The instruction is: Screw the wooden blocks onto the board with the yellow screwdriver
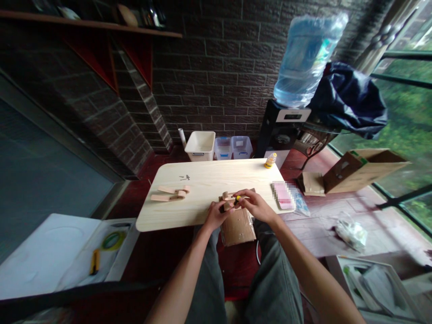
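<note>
Near the front edge of the pale table (216, 173), my left hand (216, 215) is closed on a small light wooden piece (228, 206). My right hand (254, 203) pinches a short yellow-and-black tool (237, 198) against that wood. Under both hands lies a cardboard piece (239, 228), hanging over the table edge above my lap. Two light wooden parts with rounded ends (168, 196) rest on the left half of the table. Behind them is a little group of dark screws (185, 177). The tool's tip is hidden by my fingers.
At the table's back right stands a clear bottle with yellow parts (270, 160); a pink item (282, 195) lies at the right edge. Bins (200, 145) and a water dispenser (283, 130) are behind. An open white box (118, 252) sits at the left, a cardboard box (357, 173) at the right.
</note>
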Tool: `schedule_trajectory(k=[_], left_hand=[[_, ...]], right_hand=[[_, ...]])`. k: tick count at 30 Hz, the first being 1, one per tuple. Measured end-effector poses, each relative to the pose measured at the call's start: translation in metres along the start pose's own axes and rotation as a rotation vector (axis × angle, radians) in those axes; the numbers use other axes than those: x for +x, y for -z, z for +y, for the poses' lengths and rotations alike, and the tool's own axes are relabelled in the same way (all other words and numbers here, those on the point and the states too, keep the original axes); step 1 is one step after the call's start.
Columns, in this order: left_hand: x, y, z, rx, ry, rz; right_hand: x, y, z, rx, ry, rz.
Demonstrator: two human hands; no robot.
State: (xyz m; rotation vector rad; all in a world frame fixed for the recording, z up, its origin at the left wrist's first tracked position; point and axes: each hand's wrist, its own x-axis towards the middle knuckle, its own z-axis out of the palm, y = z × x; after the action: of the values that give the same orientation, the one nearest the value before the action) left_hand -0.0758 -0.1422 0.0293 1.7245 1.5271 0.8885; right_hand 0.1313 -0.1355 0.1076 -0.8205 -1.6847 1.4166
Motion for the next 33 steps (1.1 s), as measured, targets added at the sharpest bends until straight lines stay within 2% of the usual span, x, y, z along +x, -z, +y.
schedule_trajectory(k=[12, 20, 29, 33], left_hand=[[0.002, -0.012, -0.028, 0.024, -0.037, -0.016], [0.002, -0.010, -0.025, 0.013, -0.072, -0.008], [0.001, -0.006, -0.010, -0.025, -0.041, 0.005], [0.000, -0.004, -0.006, -0.028, -0.038, 0.007]], right_hand=[[0.004, -0.005, 0.002, 0.013, -0.004, -0.018], [0.001, -0.003, 0.001, -0.024, 0.009, -0.007], [0.002, -0.002, 0.013, -0.031, 0.011, 0.043], [-0.001, -0.003, 0.011, -0.028, -0.004, 0.035]])
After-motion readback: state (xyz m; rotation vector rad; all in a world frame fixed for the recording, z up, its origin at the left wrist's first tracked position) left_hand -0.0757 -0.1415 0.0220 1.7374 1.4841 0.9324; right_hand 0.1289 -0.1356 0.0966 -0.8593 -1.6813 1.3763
